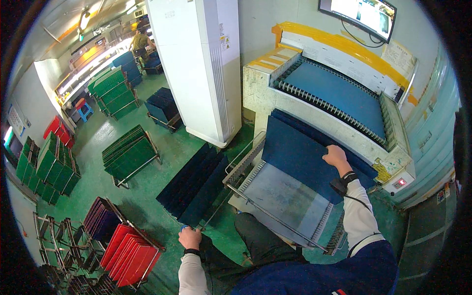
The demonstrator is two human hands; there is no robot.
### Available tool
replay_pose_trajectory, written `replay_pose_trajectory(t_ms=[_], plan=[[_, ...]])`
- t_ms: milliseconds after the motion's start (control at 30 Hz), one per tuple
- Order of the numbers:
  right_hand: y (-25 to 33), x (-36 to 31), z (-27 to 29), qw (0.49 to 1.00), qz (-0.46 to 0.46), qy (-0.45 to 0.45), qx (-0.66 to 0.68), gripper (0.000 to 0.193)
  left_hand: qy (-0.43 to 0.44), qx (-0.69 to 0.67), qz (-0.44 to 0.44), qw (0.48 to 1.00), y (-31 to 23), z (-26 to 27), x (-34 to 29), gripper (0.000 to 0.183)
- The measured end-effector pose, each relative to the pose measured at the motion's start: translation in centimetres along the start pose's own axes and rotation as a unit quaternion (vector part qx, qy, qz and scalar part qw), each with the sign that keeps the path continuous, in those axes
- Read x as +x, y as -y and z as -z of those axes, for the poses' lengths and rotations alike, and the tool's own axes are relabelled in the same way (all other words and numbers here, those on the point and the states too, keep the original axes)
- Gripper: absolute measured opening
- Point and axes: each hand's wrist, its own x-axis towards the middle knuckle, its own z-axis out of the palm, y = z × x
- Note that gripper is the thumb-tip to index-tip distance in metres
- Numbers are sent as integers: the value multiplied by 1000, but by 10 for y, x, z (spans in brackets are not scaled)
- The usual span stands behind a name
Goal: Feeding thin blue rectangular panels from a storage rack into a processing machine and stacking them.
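Note:
My right hand (337, 158) is closed at the upper edge of a dark blue panel (300, 155), which leans in a metal slotted rack (275, 214) in front of me. More dark blue panels stand close behind it. My left hand (191, 239) is closed low on the left, by the near corner of a second group of dark blue panels (194, 182) standing on the floor. A bit of blue shows at its fingertips; what it grips is hidden. Beyond the rack, a light-coloured machine (327, 110) carries a blue panel (337, 91) between toothed rows.
Racks of green panels (130, 155) and red panels (129, 255) stand on the green floor to the left. A tall white cabinet (199, 69) rises behind the dark blue panels. A screen (361, 14) hangs above the machine. Another person (141, 43) is far back.

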Motion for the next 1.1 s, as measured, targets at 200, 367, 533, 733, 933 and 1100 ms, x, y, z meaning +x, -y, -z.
replay_pose_trajectory(t_ms=[200, 367, 533, 733, 933, 1100], plan=[[-2, 3, -4, 1000, -2, -4, 12, 50, -10, -9, -6, 1000, 2, -1, 0, 40], [-3, 3, -5, 1000, -7, -13, 11, 49, -19, 2, -6, 1000, 1, -2, 0, 36], [-2, 2, -5, 1000, -3, -12, 11, 48, -7, 0, -1, 1000, -1, 2, -1, 36], [0, 0, -3, 1000, -4, -11, 7, 46, -12, -4, -5, 1000, 0, 2, -2, 36], [2, -3, 0, 1000, 0, -17, 4, 45, -20, -4, -6, 1000, 1, -1, -1, 35], [2, -2, -1, 1000, 2, -18, 3, 42, -13, -8, -9, 1000, 2, 0, -1, 37]])
